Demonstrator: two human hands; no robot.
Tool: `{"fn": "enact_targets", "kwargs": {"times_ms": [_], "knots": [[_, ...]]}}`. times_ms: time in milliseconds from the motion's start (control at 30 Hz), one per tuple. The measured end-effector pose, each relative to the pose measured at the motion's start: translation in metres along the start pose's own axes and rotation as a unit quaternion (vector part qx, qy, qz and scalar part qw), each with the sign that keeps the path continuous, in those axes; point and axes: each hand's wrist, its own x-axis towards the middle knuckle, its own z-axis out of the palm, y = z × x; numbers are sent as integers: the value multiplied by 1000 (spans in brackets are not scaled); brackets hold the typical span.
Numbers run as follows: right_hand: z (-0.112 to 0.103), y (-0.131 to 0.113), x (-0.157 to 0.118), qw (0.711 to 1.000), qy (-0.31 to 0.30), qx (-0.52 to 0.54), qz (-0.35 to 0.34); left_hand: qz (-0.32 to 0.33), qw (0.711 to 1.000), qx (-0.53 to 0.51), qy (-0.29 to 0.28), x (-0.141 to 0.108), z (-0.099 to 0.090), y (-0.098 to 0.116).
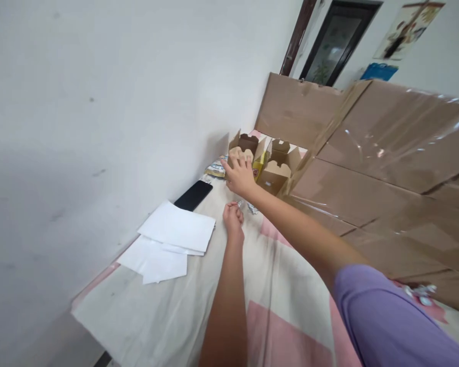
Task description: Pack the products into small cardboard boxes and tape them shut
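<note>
The person's left hand (233, 216) lay nearer the body, above the pale sheet, its fingers curled into a loose fist; a clear, crinkled scrap (240, 204) showed at its fingertips, though whether they pinched it could not be told. The right hand (240, 176) was farther forward, palm down, fingers spread and reaching over the near side of the left open carton (249, 141). That carton lay straight ahead of its fingertips and was nearer to it than to the left hand. The carton's opening faced up, between notched near and far flaps; its long axis was hard to settle, since the fingers covered much of its near side. Whether they touched the cardboard was unclear. Just right of it, a yellow package (258, 168) was partly hidden between it and a second open carton (275, 181). Both cartons' floors were out of view, and slight blur softened the fingertips.
</note>
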Motion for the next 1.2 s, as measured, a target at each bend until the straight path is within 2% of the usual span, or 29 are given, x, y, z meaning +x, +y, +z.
{"fn": "enact_targets", "kwargs": {"times_ms": [67,133,233,300,367,467,533,600,700,800,900,1033,1133,1200], "knots": [[16,0,35,999,-10,-44,-10,-14,1000,-6,-2,0,4,-6],[31,1,58,996,-36,-83,-10,-23,1000,-10,-7,-1,7,-10],[48,1,76,991,-75,-108,6,-32,999,-16,-2,1,6,-9],[56,3,80,994,-77,-80,26,-33,999,-22,12,4,1,-5],[59,9,79,997,-39,-32,60,-30,999,-30,34,9,-5,-2],[56,24,73,987,51,5,152,-20,995,-47,80,17,-12,-2],[54,35,70,973,65,2,221,-6,992,-57,114,21,-15,-3],[52,44,68,967,6,8,256,8,988,-58,142,21,-16,-6],[49,51,69,962,-107,35,247,11,986,-37,164,19,-16,-7],[47,53,72,961,-133,52,239,0,985,13,171,26,-15,0],[45,54,73,961,-135,66,232,2,981,73,179,56,-11,16],[43,55,67,964,-125,78,221,-5,973,128,191,122,3,39],[42,56,62,968,-111,82,212,-7,972,150,179,167,19,48],[43,59,59,969,-103,84,210,9,974,165,157,189,27,49]]}}
